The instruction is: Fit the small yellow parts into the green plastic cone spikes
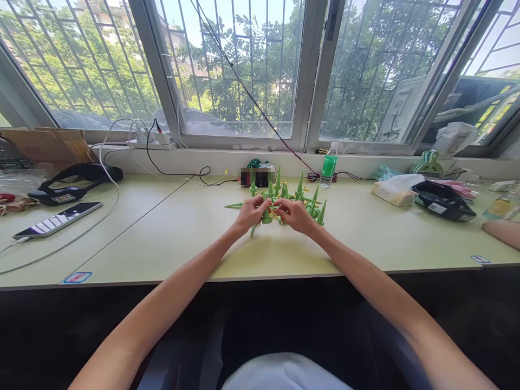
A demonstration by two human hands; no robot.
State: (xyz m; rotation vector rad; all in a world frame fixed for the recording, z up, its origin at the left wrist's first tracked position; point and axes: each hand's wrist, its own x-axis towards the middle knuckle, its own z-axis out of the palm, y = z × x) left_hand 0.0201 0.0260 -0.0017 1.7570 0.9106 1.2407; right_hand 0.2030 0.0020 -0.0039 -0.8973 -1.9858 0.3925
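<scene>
My left hand (252, 213) is closed round a green plastic piece (266, 217), whose wider lower end shows below the fingers. Close beside it, my right hand (296, 215) pinches at the same spot, thumb and fingertips together; whatever they hold is too small to make out. Around and behind both hands lie several green cone-shaped spikes (299, 187) with small yellow connectors among them. One long spike (233, 205) points left on the table, and another cone (321, 214) stands tilted to the right of my right hand.
A phone screen (266, 178) and a green-labelled bottle (329, 167) stand behind the pieces. At left are a charging phone (59, 219), a black headset (73, 181) and cables. A tissue box (392, 192) and another headset (444, 201) lie right, near another person's arm (502, 232).
</scene>
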